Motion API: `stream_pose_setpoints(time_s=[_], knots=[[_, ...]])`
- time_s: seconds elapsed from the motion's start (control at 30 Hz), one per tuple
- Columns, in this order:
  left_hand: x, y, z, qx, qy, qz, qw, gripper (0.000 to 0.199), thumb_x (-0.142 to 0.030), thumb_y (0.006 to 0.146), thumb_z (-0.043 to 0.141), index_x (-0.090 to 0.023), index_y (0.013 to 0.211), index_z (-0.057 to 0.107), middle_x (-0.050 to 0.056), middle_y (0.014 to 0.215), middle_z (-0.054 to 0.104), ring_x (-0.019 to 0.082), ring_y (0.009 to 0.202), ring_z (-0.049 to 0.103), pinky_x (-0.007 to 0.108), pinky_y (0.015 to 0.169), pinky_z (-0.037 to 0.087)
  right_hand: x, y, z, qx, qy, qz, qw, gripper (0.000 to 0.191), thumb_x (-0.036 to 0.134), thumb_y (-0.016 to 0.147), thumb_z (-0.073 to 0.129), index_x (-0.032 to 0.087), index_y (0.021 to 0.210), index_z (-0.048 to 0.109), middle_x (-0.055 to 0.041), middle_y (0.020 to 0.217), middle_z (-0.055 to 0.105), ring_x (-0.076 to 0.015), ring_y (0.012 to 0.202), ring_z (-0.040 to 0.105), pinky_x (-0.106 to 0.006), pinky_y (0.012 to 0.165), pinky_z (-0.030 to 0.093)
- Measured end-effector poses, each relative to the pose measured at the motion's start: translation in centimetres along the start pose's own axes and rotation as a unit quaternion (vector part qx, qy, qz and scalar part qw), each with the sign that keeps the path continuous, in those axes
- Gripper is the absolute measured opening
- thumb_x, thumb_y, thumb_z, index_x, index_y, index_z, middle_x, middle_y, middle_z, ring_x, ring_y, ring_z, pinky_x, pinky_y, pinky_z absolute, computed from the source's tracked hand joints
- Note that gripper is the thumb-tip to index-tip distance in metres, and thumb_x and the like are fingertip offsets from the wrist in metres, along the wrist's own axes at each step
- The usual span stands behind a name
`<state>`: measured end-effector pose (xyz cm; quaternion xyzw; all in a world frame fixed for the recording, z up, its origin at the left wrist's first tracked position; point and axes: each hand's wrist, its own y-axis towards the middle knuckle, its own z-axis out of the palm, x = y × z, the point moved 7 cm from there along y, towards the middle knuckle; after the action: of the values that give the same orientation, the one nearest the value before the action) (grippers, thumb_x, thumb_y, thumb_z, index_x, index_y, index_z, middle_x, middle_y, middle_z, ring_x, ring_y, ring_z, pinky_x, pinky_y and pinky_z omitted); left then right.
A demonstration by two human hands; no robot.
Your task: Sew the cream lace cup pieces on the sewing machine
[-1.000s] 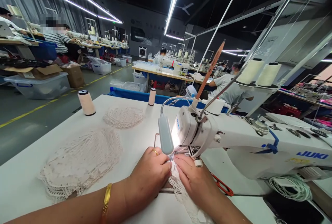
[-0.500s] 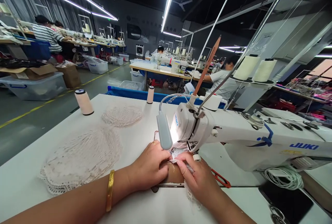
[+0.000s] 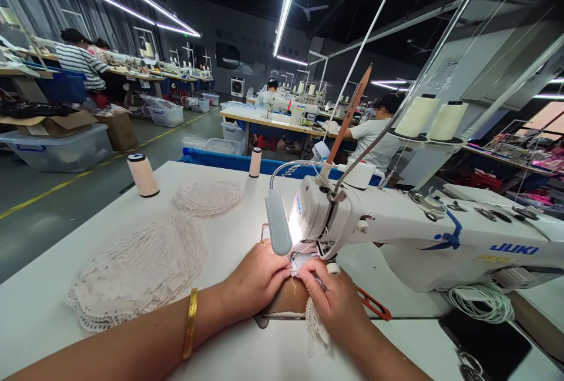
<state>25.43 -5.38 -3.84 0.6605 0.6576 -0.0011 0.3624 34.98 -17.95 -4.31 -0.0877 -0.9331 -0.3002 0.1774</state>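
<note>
Both hands pinch a piece of white lace (image 3: 298, 260) at the needle area of a white sewing machine (image 3: 396, 222). My left hand (image 3: 259, 275) grips the lace's left edge, thumb and fingers closed, just below the grey lamp (image 3: 278, 223). My right hand (image 3: 337, 296) holds the lace on the right with thumb and forefinger. A lace strip (image 3: 317, 328) hangs down below the right hand over the table's front part. The needle and presser foot are mostly hidden by the lamp and machine head. Under the hands lies a brown plate (image 3: 288, 298).
On the left of the white table (image 3: 220, 346) lie a large lace stack (image 3: 136, 269) and a smaller one (image 3: 208, 199). Two thread cones stand behind, one pale pink (image 3: 143, 176). Red-orange snips (image 3: 373, 303), a coiled white cable (image 3: 482, 303) and a black phone-like slab (image 3: 489, 340) lie right.
The lace between my fingers has shifted slightly, and more of the strip now hangs in view below my right hand. My left hand stays nearly in place.
</note>
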Motion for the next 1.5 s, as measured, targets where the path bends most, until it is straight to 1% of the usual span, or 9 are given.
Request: stream_pose_setpoints(time_s=[0.13,0.23,0.43,0.5,0.77,1.0,1.23,1.4,1.5], knots=[[0.3,0.1,0.0,0.007,0.01,-0.022,1.0,0.024,-0.009,0.101,0.055,-0.02,0.084,0.066,0.001,0.086,0.068,0.018,0.078,0.064,0.028,0.072,0.05,0.1,0.0,0.2,-0.002,-0.012,-0.003,1.0,0.032,0.033,0.118,0.039,0.027,0.095,0.06,0.0029,0.076,0.072,-0.0196,0.067,0.064,-0.03,0.063,0.046],[0.2,0.0,-0.2,0.012,0.01,-0.021,1.0,0.024,-0.008,0.101,0.055,-0.02,0.083,0.067,0.001,0.085,0.069,0.018,0.079,0.065,0.029,0.072,0.05,-0.1,-0.1,0.1,0.008,-0.008,0.0,1.0,0.032,0.034,0.118,0.039,0.027,0.095,0.06,0.0008,0.081,0.073,-0.0208,0.074,0.066,-0.031,0.065,0.047],[-1.4,-1.7,-0.5,0.035,0.03,0.067,0.997,0.023,-0.006,0.099,0.06,-0.022,0.088,0.074,0.001,0.096,0.075,0.018,0.081,0.064,0.032,0.074,0.045,1.9,-1.0,0.0,0.167,0.012,-0.11,0.98,0.026,0.036,0.117,0.049,0.025,0.102,0.067,-0.0021,0.098,0.073,-0.0214,0.089,0.066,-0.034,0.079,0.049],[-1.8,-2.3,-0.4,0.03,0.055,0.09,0.994,0.022,-0.005,0.096,0.064,-0.021,0.084,0.072,0.001,0.094,0.074,0.019,0.08,0.062,0.034,0.072,0.041,2.1,-1.2,-0.3,0.183,-0.002,-0.115,0.976,0.02,0.032,0.116,0.055,0.025,0.102,0.068,-0.0016,0.099,0.072,-0.021,0.092,0.066,-0.035,0.082,0.048],[-1.7,-2.4,0.2,0.039,0.087,0.101,0.99,0.016,-0.005,0.087,0.074,-0.02,0.089,0.071,0.001,0.092,0.074,0.022,0.082,0.06,0.037,0.072,0.039,1.8,-1.1,-0.2,0.172,-0.016,-0.115,0.978,0.006,0.021,0.109,0.067,0.023,0.104,0.069,-0.0017,0.103,0.074,-0.0221,0.093,0.067,-0.036,0.085,0.048],[-1.2,-1.4,-0.3,0.013,0.126,0.098,0.987,0.018,-0.005,0.094,0.067,-0.019,0.081,0.069,0.002,0.097,0.074,0.021,0.081,0.059,0.037,0.074,0.04,1.0,-0.9,0.3,0.152,-0.029,-0.092,0.984,0.005,0.019,0.107,0.067,0.023,0.107,0.07,-0.0044,0.109,0.075,-0.0262,0.098,0.067,-0.039,0.084,0.052],[-1.1,-2.3,0.9,0.063,0.102,0.127,0.985,0.014,-0.007,0.086,0.073,-0.019,0.093,0.071,0.002,0.096,0.074,0.024,0.088,0.062,0.04,0.079,0.042,1.1,-1.2,0.5,0.143,-0.019,-0.116,0.983,0.01,0.015,0.106,0.065,0.024,0.111,0.068,-0.004,0.109,0.074,-0.0247,0.096,0.068,-0.035,0.078,0.051],[-1.2,-2.2,0.6,0.044,0.113,0.129,0.984,0.014,-0.006,0.092,0.066,-0.018,0.093,0.072,0.003,0.096,0.077,0.024,0.088,0.064,0.042,0.081,0.042,1.1,-1.2,0.6,0.14,-0.026,-0.116,0.983,0.013,0.015,0.106,0.065,0.024,0.116,0.069,-0.0045,0.107,0.074,-0.0252,0.096,0.068,-0.034,0.073,0.051],[-1.2,-2.0,0.5,0.034,0.122,0.131,0.983,0.016,-0.006,0.096,0.063,-0.018,0.092,0.072,0.003,0.095,0.078,0.024,0.088,0.065,0.042,0.082,0.042,1.0,-1.0,0.8,0.142,-0.037,-0.119,0.982,0.011,0.015,0.107,0.062,0.022,0.11,0.069,-0.0065,0.108,0.074,-0.0249,0.095,0.068,-0.033,0.073,0.052]])
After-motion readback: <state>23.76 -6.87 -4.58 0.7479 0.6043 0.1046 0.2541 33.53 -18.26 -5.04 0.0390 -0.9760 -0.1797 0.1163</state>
